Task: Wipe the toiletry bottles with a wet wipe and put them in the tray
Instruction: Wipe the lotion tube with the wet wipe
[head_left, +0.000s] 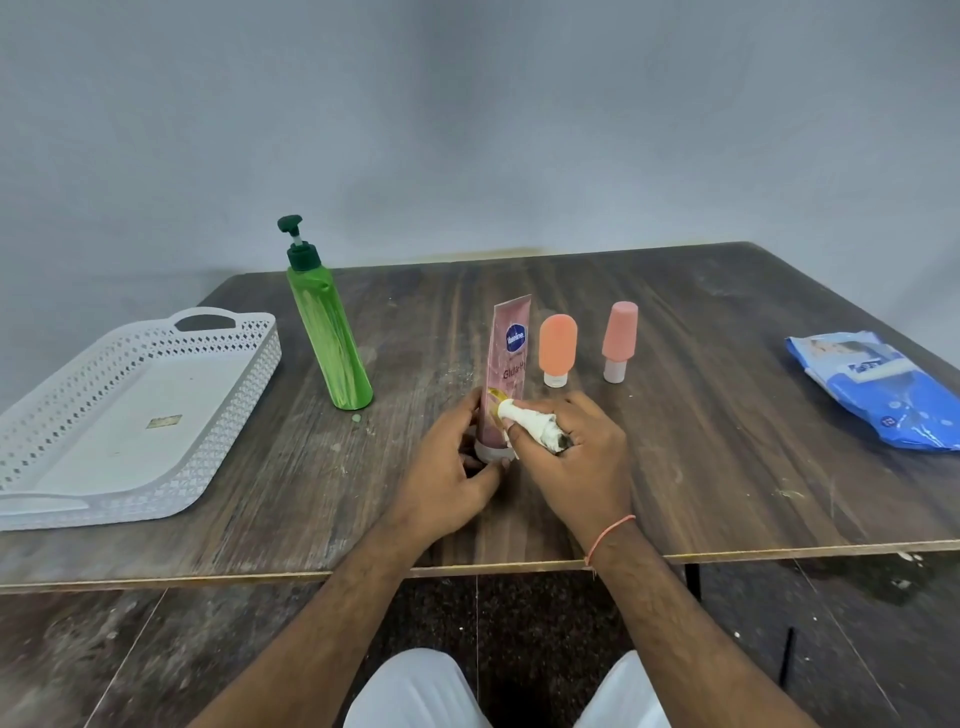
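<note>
A pink Vaseline tube (510, 353) stands cap-down near the table's front middle. My left hand (452, 462) grips its lower part and cap. My right hand (576, 457) holds a rolled, soiled white wet wipe (530, 423) and presses its end against the tube's lower front. A tall green pump bottle (330, 332) stands to the left. Two small orange bottles stand behind the tube, one rounded (557, 345), one tapered (619, 338). The white perforated tray (244, 374) lies at the left with no bottles in it.
A blue wet-wipe pack (878, 389) lies at the table's right edge. The wooden table's front edge (260, 574) runs just before my forearms. A grey wall stands behind the table. A small sticker lies on the tray floor.
</note>
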